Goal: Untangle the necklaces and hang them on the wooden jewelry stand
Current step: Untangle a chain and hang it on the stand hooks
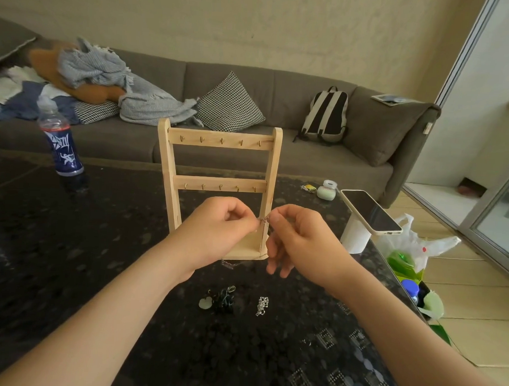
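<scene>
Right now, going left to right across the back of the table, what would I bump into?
Blue bottle → wooden jewelry stand → little white case → phone.

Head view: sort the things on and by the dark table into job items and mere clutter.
Job: light wooden jewelry stand with brass hooks; thin chain pinched between left hand and right hand; dark tangled necklace with pale pendant; small silver chain heap.
Clutter: blue-labelled plastic bottle; smartphone in cream case; small white case.
</scene>
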